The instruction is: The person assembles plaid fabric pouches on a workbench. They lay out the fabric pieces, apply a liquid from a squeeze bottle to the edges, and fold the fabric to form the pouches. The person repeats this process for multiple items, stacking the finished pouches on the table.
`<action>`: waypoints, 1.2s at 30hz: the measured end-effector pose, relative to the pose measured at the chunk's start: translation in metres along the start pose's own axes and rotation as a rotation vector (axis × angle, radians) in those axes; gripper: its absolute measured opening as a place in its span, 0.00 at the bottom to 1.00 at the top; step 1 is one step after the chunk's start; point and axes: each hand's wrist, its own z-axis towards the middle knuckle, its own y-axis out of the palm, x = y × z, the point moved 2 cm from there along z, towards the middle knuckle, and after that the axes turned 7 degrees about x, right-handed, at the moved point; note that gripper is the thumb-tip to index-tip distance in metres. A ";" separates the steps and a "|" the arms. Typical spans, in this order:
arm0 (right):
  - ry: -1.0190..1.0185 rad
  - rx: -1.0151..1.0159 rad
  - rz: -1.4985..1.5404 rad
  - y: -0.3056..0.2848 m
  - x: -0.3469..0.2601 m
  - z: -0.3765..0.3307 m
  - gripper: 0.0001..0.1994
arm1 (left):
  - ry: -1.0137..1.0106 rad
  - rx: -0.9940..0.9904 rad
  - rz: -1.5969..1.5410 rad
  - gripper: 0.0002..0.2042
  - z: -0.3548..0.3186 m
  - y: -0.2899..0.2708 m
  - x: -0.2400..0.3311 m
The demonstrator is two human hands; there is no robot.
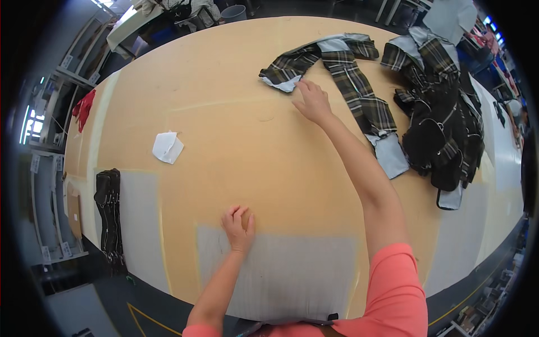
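Note:
My right hand point(313, 103) reaches far across the table. Its fingertips are at the pale blue edge of a plaid fabric piece point(292, 63), and its thumb stands apart from the fingers. I cannot tell whether the fingertips touch the cloth or stop just short. This piece and a long plaid strip point(359, 84) with a pale blue end meet at the top in an arch. My left hand point(238, 227) is low over the table near the grey patch, fingers loosely bent and apart, nothing in it.
A heap of dark plaid pieces point(435, 121) lies at the right of the table point(224, 157). On the left are a folded white piece point(168, 147), a stack of dark cut pieces point(109, 216) and a red cloth point(84, 109). A grey bin point(233, 13) stands beyond the far edge.

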 end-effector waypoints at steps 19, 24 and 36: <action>-0.664 -0.268 0.108 -0.060 -0.041 -0.238 0.12 | -0.030 0.127 -0.076 0.15 -0.002 0.026 -0.010; -0.581 -0.401 0.063 -0.124 -0.026 -0.352 0.18 | -0.500 0.385 -0.421 0.23 -0.007 0.005 -0.034; 0.785 0.113 0.401 -0.092 -0.062 -0.454 0.33 | -0.582 0.294 -0.294 0.35 0.023 -0.015 -0.203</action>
